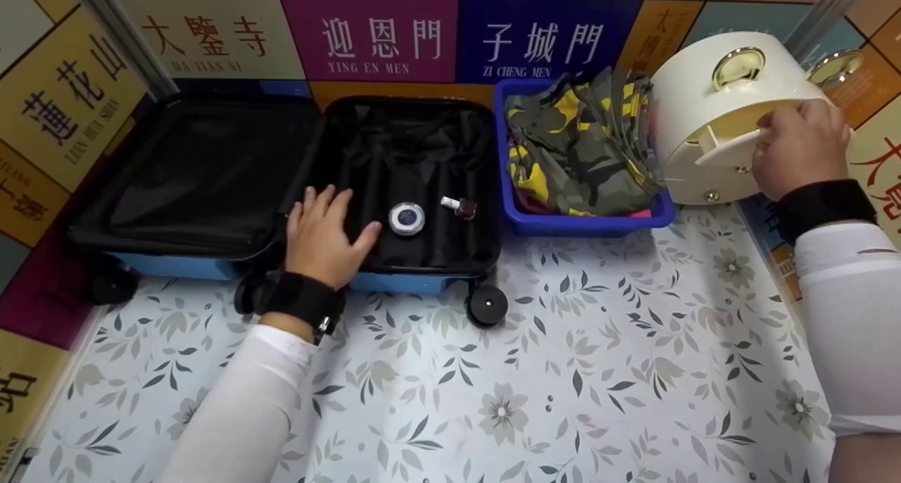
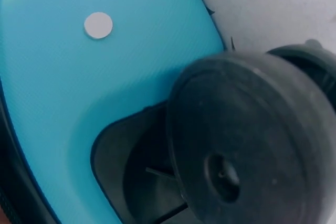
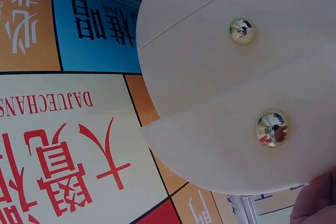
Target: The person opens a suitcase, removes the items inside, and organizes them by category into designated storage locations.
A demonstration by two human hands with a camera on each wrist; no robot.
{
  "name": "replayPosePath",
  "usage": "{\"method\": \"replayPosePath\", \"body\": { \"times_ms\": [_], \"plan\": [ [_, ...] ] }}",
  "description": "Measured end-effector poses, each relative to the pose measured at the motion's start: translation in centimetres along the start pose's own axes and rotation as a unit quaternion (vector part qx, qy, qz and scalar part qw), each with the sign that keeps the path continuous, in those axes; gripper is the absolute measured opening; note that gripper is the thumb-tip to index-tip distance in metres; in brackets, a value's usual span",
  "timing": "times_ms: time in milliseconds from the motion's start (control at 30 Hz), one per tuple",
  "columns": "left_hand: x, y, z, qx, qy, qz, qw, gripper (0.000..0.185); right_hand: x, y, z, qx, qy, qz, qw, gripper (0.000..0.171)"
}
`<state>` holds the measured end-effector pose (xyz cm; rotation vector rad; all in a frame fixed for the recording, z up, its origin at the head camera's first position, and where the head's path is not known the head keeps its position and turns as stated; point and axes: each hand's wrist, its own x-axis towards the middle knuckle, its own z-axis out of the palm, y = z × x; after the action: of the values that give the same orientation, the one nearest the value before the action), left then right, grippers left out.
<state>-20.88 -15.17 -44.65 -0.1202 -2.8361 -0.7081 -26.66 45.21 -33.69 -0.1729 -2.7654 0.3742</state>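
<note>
In the head view my left hand [image 1: 320, 236] rests with straight, spread fingers on the middle edge of an open suitcase [image 1: 402, 283], blue outside and black inside. A small round container [image 1: 407, 219] and a small dark bottle with a white cap [image 1: 460, 207] lie in its right half. My right hand [image 1: 802, 148] grips the edge of a pulled-out drawer [image 1: 732, 149] in a white round box [image 1: 693, 74]. Gold knobs [image 3: 272, 128] show on the drawer fronts in the right wrist view. The left wrist view shows a suitcase wheel [image 2: 236, 135], not the hand.
Between suitcase and white box stands a blue basket [image 1: 584, 224] with camouflage clothing [image 1: 584, 145]. The flowered tabletop [image 1: 563, 356] lies in front. Printed panels [image 1: 373, 39] wall the back and sides. Black wheels [image 1: 487, 305] stick out from the suitcase toward the front.
</note>
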Motion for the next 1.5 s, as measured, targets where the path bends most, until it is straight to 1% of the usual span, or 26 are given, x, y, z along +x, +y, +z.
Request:
{"method": "replayPosePath", "body": {
  "times_ms": [167,233,333,433,533,633,700,800,867,933,1033,1133,1267,1367,1500],
  "plan": [
    [0.0,-0.1,0.0,-0.001,-0.002,-0.001,1.0000,0.075,-0.7,0.3,-0.2,-0.005,0.014,-0.019,1.000,0.036],
    [-0.1,-0.1,-0.1,0.001,-0.004,-0.004,1.0000,0.076,-1.0,0.5,-0.4,-0.005,0.013,-0.027,1.000,0.034],
    [-0.2,-0.2,0.0,0.003,-0.006,-0.009,0.9999,0.076,-1.6,0.7,-0.5,0.001,0.009,-0.025,1.000,0.031],
    [-0.2,-0.3,0.0,0.003,-0.006,-0.009,0.9999,0.076,-2.1,1.0,-0.5,0.008,0.006,-0.010,1.000,0.032],
    [-0.3,-0.3,0.0,0.001,-0.003,-0.007,1.0000,0.076,-2.4,1.2,-0.2,0.014,0.009,0.022,1.000,0.041],
    [-0.3,-0.4,0.0,0.001,-0.002,-0.008,1.0000,0.076,-2.6,1.5,0.1,0.028,0.027,0.057,0.998,0.046],
    [-0.3,-0.5,0.1,0.002,-0.001,-0.007,1.0000,0.076,-2.9,1.8,0.4,0.038,0.045,0.090,0.994,0.047],
    [-0.4,-0.6,0.1,0.001,-0.002,-0.007,1.0000,0.075,-3.3,2.3,0.8,0.063,0.064,0.149,0.985,0.051],
    [-0.4,-0.7,0.1,0.000,-0.001,-0.007,1.0000,0.075,-3.5,2.3,1.1,0.084,0.068,0.184,0.977,0.054],
    [-0.5,-0.8,0.1,-0.002,-0.001,-0.008,1.0000,0.075,-3.5,2.2,1.3,0.105,0.069,0.205,0.971,0.056],
    [-0.5,-0.7,0.1,-0.003,-0.002,-0.008,1.0000,0.075,-3.4,2.0,1.6,0.126,0.073,0.223,0.964,0.057],
    [-0.5,-0.6,0.2,-0.006,-0.002,-0.008,1.0000,0.075,-3.5,2.0,1.7,0.134,0.078,0.237,0.959,0.057],
    [-0.6,-0.6,0.2,-0.007,0.000,-0.008,0.9999,0.075,-3.9,2.4,1.6,0.157,0.094,0.238,0.954,0.061],
    [-0.6,-0.6,0.2,-0.007,0.001,-0.009,0.9999,0.075,-4.4,2.6,1.6,0.175,0.112,0.245,0.947,0.063],
    [-0.6,-0.5,0.2,-0.008,-0.001,-0.009,0.9999,0.075,-5.1,2.7,1.5,0.196,0.131,0.265,0.935,0.065]
  ]
}}
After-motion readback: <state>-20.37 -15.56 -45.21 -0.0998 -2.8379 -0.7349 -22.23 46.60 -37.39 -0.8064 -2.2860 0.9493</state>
